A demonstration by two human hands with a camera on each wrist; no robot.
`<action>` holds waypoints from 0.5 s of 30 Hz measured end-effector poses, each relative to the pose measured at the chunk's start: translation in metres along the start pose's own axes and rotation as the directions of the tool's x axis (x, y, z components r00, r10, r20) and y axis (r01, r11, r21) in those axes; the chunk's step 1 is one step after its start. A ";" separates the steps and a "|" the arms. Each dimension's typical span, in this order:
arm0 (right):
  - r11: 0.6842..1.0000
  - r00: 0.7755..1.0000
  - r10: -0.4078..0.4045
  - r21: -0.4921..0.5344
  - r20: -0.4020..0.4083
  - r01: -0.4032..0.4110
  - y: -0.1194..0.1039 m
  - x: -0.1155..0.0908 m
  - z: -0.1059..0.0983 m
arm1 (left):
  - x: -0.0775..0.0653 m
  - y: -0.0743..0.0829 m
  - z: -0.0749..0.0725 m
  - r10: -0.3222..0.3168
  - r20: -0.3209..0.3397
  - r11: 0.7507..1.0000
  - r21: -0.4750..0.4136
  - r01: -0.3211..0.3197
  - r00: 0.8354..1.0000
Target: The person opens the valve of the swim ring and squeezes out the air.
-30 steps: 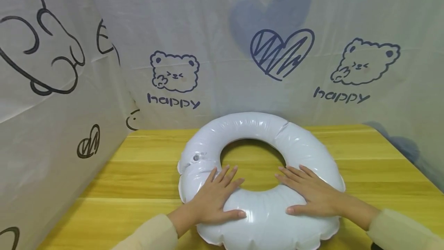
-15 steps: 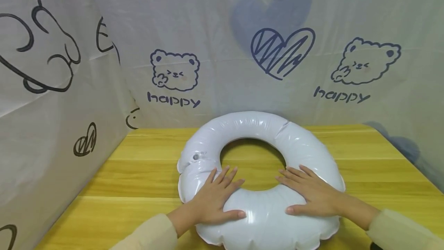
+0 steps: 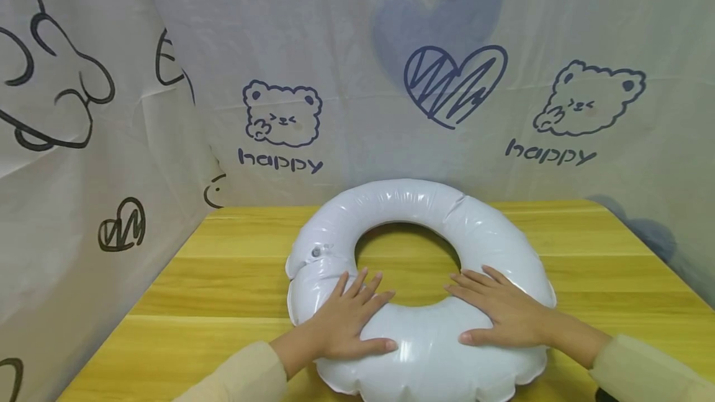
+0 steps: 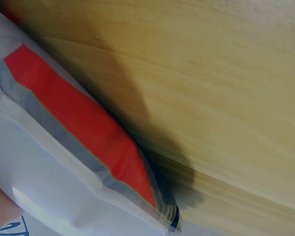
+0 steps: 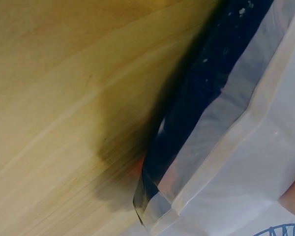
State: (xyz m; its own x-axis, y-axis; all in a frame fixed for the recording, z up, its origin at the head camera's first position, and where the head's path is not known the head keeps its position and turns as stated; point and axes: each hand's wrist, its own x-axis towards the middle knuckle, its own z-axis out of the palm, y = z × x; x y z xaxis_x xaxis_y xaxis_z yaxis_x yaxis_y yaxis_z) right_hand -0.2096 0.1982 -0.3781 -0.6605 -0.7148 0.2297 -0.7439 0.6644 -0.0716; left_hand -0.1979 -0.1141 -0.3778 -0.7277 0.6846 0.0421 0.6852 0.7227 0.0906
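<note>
A white inflatable swim ring lies on the wooden table, its hole facing up and a small valve on its left side. My left hand rests on the near left part of the ring, fingers spread towards the hole. On the near right part rests my right hand, fingers straight and thumb pointing inwards. The left wrist view shows a red patch on the ring's underside; a dark blue patch shows there in the right wrist view. Both hands are mostly outside the wrist views.
The yellow wood-grain table surrounds the ring. Behind it hangs a pale cloth printed with hearts, bear faces and the word happy. Another printed cloth runs along the left edge. A small black object shows at the bottom right.
Both hands and the ring stay in place. The prints on the left cloth have shifted leftwards in the head view.
</note>
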 end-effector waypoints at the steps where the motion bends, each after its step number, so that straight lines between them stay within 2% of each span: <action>1: 1.000 1.000 0.000 0.001 0.005 0.000 0.000 0.000 0.000 | 0.000 0.000 0.000 -0.001 0.012 1.000 -0.001 0.001 1.000; 8: 1.000 1.000 -0.002 0.006 0.018 0.002 -0.001 0.002 -0.002 | 0.000 -0.001 -0.003 -0.003 0.077 1.000 -0.017 0.004 0.997; 15: 0.999 0.995 0.022 0.048 0.102 -0.027 -0.006 0.004 -0.008 | -0.003 0.001 0.000 -0.013 0.109 1.000 -0.002 0.013 0.994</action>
State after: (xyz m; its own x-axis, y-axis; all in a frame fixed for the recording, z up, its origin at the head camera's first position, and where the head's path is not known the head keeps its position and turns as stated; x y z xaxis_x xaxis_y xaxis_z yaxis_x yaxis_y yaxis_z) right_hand -0.2068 0.1937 -0.3688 -0.6835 -0.7186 0.1282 -0.7300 0.6722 -0.1238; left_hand -0.1951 -0.1156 -0.3775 -0.7288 0.6815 -0.0674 0.6755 0.7315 0.0929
